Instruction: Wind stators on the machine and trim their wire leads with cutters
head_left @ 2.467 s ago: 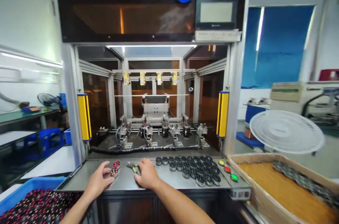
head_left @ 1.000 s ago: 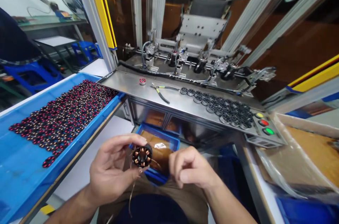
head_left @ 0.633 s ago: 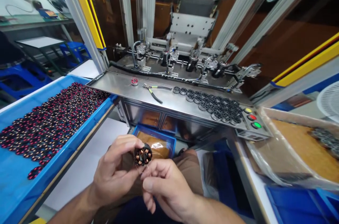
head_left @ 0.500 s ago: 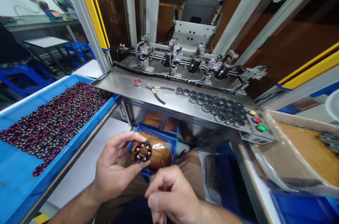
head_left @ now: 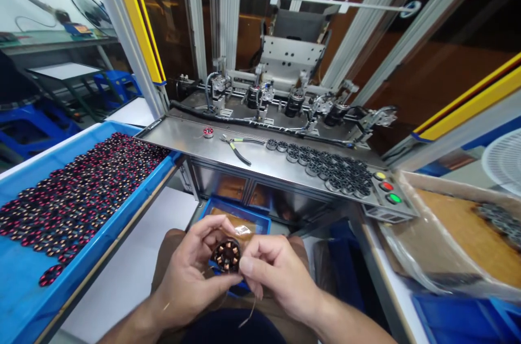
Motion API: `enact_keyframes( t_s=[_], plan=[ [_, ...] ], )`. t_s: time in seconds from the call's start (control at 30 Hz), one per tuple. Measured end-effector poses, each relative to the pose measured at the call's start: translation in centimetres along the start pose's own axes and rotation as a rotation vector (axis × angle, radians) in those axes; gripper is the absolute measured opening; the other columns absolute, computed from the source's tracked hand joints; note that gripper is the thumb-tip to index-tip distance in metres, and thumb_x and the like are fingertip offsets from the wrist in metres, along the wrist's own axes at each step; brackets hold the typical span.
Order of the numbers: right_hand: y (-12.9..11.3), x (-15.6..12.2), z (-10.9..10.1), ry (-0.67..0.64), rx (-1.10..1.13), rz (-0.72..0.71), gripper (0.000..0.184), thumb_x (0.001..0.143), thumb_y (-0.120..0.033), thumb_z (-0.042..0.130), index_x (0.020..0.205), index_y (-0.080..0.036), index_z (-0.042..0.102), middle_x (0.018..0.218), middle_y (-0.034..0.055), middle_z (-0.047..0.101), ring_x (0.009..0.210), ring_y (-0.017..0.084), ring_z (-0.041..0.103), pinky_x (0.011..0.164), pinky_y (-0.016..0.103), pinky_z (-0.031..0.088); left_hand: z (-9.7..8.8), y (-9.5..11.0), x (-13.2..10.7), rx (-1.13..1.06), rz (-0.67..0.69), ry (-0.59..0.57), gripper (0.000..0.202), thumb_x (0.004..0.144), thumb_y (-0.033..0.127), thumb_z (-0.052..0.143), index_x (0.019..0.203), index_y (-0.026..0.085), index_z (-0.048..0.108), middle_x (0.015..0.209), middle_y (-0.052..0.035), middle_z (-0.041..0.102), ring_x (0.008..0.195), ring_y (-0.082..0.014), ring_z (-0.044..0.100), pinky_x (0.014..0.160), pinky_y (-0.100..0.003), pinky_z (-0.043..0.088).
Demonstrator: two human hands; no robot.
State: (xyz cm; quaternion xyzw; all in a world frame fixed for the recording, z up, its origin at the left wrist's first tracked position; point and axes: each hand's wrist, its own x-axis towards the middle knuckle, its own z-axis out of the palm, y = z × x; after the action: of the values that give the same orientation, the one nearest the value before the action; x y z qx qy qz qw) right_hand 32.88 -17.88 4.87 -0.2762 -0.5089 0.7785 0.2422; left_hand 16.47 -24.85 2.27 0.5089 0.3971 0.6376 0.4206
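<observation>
My left hand (head_left: 195, 262) grips a round black motor stator (head_left: 226, 256) wound with copper coils, its face turned up toward me. At the stator's right edge, my right hand (head_left: 277, 268) has thumb and forefinger pinched together on a thin copper wire (head_left: 251, 312). The loose end of that wire hangs below the right fingers. Beyond the hands, pliers (head_left: 237, 150) with black and green handles lie on the metal ledge (head_left: 179, 135). Left of them sits a single red-wound stator (head_left: 208, 132).
Several bare stator cores (head_left: 325, 165) crowd the ledge's right side, beside a button box (head_left: 388, 197). A blue tray (head_left: 20, 290) of wound stators stands at left. The winding machine (head_left: 291, 89) rises behind. At right is a plastic-lined carton (head_left: 431, 246); below, a blue bin (head_left: 266, 222).
The stator has moved slightly down and right in my left hand. My right hand has come up from below to the stator's edge. The camera view has tilted upward a little.
</observation>
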Motion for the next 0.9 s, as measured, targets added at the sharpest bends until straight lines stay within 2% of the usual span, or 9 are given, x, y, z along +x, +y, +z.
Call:
enact_keyframes(
  t_s=[0.1,0.2,0.33,0.43,0.57,0.67,0.73,0.8,0.9],
  plan=[
    [0.9,-0.4,-0.2,-0.023,0.0,-0.019,0.04,0.073,-0.048,0.077,0.061,-0.016,0.058,0.047,-0.0049,0.053,0.04,0.005,0.042,0.043,0.019,0.032,0.1,0.0,0.3,-0.061,-0.032,0.013,0.071,0.069,0.005,0.081,0.127,0.035,0.053,0.103,-0.0024,0.068,0.086,-0.0137,0.068,0.074,-0.019,0.057],
    [1.9,-0.8,-0.6,-0.078,-0.064,-0.056,0.039,0.075,-0.046,0.076,0.059,-0.016,0.059,0.047,-0.0046,0.052,0.041,0.006,0.043,0.043,0.019,0.033,-0.2,0.4,0.8,-0.117,-0.052,0.009,0.067,0.069,0.01,0.083,0.125,0.034,0.055,0.103,-0.0028,0.071,0.087,-0.0135,0.068,0.075,-0.019,0.056],
    [2.0,-1.2,-1.5,-0.155,-0.273,-0.094,0.038,0.081,-0.045,0.071,0.059,-0.016,0.061,0.051,-0.0035,0.053,0.045,0.007,0.046,0.045,0.02,0.034,-0.6,0.9,1.0,-0.09,0.009,0.037,0.065,0.069,0.009,0.082,0.123,0.033,0.057,0.102,-0.0023,0.074,0.088,-0.0145,0.071,0.077,-0.019,0.058],
    [0.7,-1.4,-2.3,-0.051,-0.438,-0.174,0.032,0.073,-0.045,0.078,0.069,-0.016,0.065,0.063,-0.001,0.059,0.058,0.011,0.052,0.056,0.024,0.04,-0.8,0.8,0.6,0.086,0.087,0.068,0.068,0.072,0.001,0.076,0.127,0.035,0.054,0.111,-0.002,0.073,0.099,-0.0169,0.071,0.084,-0.023,0.059],
    [-1.3,-1.4,-2.2,0.148,-0.48,-0.366,0.036,0.068,-0.048,0.082,0.077,-0.019,0.062,0.075,-0.0004,0.058,0.07,0.015,0.052,0.066,0.028,0.04,-0.9,0.3,-0.2,0.259,0.172,0.018,0.075,0.076,-0.003,0.07,0.135,0.036,0.047,0.119,-0.0027,0.071,0.109,-0.0188,0.068,0.093,-0.028,0.057],
    [-1.6,-1.0,-1.0,0.16,-0.453,-0.395,0.033,0.07,-0.043,0.081,0.076,-0.02,0.058,0.076,-0.0011,0.056,0.07,0.015,0.051,0.067,0.029,0.039,-0.7,0.2,-0.4,0.294,0.19,-0.02,0.075,0.079,-0.003,0.067,0.138,0.036,0.043,0.121,-0.0026,0.069,0.111,-0.0182,0.067,0.095,-0.027,0.056],
    [-1.3,-0.8,-0.3,0.138,-0.411,-0.386,0.027,0.077,-0.038,0.076,0.075,-0.02,0.057,0.075,-0.0006,0.057,0.071,0.015,0.052,0.069,0.029,0.04,-0.5,0.3,-0.4,0.304,0.201,-0.028,0.074,0.079,-0.002,0.067,0.138,0.036,0.043,0.121,-0.0025,0.07,0.111,-0.0178,0.067,0.096,-0.027,0.055],
    [-0.8,-0.6,0.0,0.133,-0.356,-0.368,0.023,0.084,-0.036,0.068,0.073,-0.02,0.056,0.072,-0.0001,0.056,0.069,0.015,0.051,0.068,0.03,0.04,-0.3,0.7,-0.3,0.292,0.163,-0.02,0.073,0.079,-0.001,0.068,0.137,0.035,0.044,0.12,-0.0029,0.07,0.11,-0.0176,0.068,0.096,-0.027,0.056],
    [0.1,-0.6,0.1,0.187,-0.301,-0.336,0.026,0.087,-0.039,0.064,0.072,-0.02,0.056,0.068,-0.001,0.052,0.064,0.014,0.047,0.062,0.029,0.038,0.0,1.2,0.0,0.195,0.012,-0.008,0.067,0.08,0.002,0.07,0.134,0.035,0.047,0.119,-0.0034,0.072,0.105,-0.0162,0.07,0.089,-0.023,0.058]
  ],
)
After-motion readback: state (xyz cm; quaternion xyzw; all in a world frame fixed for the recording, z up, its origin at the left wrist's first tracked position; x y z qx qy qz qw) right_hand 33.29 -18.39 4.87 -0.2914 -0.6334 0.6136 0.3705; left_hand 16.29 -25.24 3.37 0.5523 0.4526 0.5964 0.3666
